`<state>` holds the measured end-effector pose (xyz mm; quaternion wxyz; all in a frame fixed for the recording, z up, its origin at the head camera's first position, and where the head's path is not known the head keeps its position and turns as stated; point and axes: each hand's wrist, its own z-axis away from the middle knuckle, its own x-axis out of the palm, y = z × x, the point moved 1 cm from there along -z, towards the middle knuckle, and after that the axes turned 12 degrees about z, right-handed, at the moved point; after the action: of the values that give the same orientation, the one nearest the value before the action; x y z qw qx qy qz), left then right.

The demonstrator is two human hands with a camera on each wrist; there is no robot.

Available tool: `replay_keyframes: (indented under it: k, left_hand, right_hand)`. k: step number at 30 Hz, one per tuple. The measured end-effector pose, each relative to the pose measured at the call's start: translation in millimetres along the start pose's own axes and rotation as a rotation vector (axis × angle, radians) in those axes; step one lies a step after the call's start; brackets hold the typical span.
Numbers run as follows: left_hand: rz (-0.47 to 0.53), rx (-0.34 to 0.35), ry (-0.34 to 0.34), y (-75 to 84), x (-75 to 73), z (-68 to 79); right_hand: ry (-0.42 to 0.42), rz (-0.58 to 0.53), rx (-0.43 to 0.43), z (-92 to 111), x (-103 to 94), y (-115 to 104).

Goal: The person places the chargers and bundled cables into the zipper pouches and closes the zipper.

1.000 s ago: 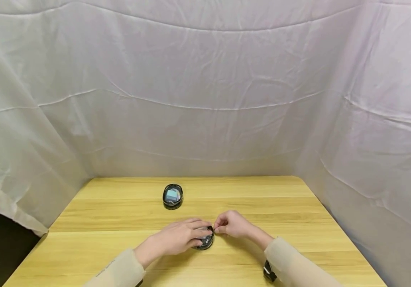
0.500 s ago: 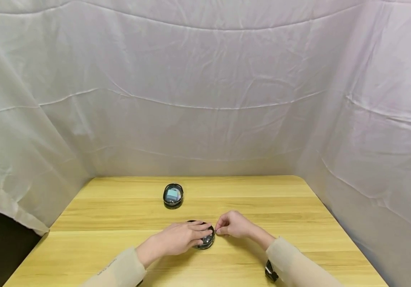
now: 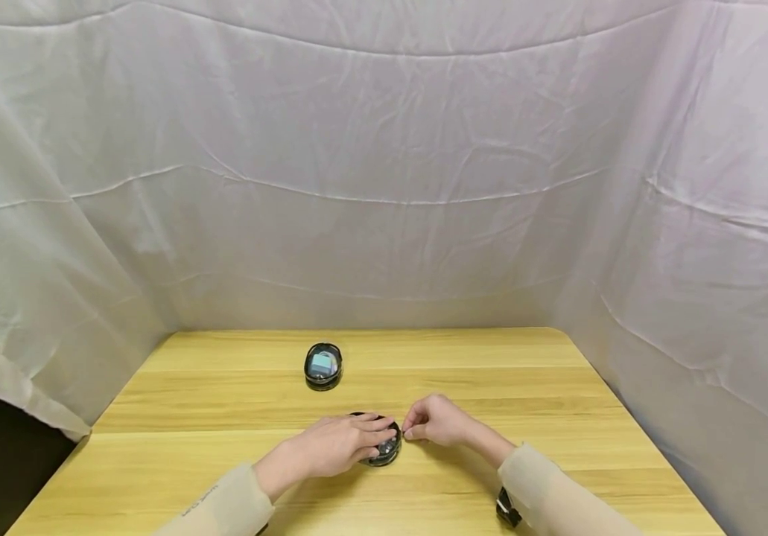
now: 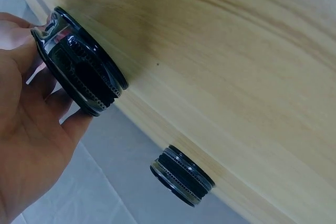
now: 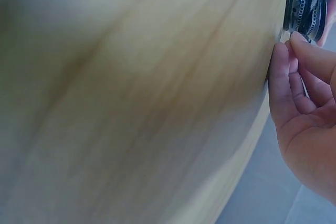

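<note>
A small clear oval pouch (image 3: 389, 448) with black rims and zipper teeth round its side sits on the wooden table, partly covered by my left hand (image 3: 333, 447). In the left wrist view, the fingers of that hand rest across the top of the pouch (image 4: 79, 64), fairly straight and spread. My right hand (image 3: 440, 420) is at the pouch's right end. Its thumb and index finger (image 5: 281, 59) pinch a tiny tab at the zipper, likely the zipper pull, mostly hidden by the fingertips.
A second clear oval pouch (image 3: 322, 366) with black trim and a light blue item inside stands farther back on the table (image 3: 477, 357). Pale cloth (image 3: 384, 246) hangs round the table's back and sides.
My left hand and the pouch have shifted very slightly, showing more of the pouch's black far rim above the fingers. The right hand keeps its pinch almost in place.
</note>
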<state>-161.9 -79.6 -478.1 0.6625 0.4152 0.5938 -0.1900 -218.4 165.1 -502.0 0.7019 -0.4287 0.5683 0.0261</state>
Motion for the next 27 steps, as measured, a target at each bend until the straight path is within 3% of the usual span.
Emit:
replay_keyframes:
  k: [18,27]
  left_hand:
    - [-0.015,-0.035,-0.009,2.7,0.8,-0.3]
    - [-0.039,-0.028,0.004,2.3,2.3,-0.8]
  right_hand:
    - [-0.012,0.04,-0.001,7,0.1,-5]
    - [-0.032,0.007,-0.004,11,-1.3,-10]
